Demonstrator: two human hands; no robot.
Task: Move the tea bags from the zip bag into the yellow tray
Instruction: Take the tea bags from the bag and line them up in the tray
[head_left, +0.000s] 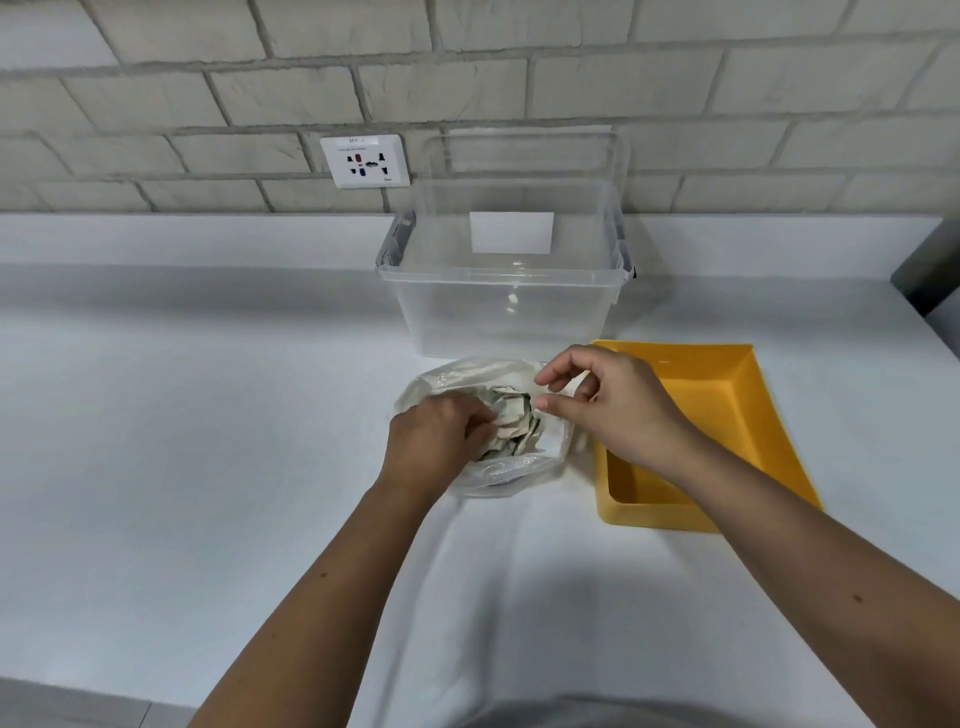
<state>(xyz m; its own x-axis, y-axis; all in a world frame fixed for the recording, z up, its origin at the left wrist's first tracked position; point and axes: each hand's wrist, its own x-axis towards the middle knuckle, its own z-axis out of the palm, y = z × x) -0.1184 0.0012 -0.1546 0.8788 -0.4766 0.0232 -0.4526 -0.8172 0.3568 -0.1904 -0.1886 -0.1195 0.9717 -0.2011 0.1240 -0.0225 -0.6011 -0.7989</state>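
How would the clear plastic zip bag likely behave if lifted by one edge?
Probably floppy: the clear plastic zip bag lies crumpled. Likely light, since its film looks thin. Its open mouth might spill the paper tea bags.

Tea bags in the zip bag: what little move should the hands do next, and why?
Probably the left hand should lift out a bunch of tea bags and carry them to the yellow tray. Its fingers curl into the pile, the right hand seems to pinch open the edge of the zip bag, and the tray beside it looks empty.
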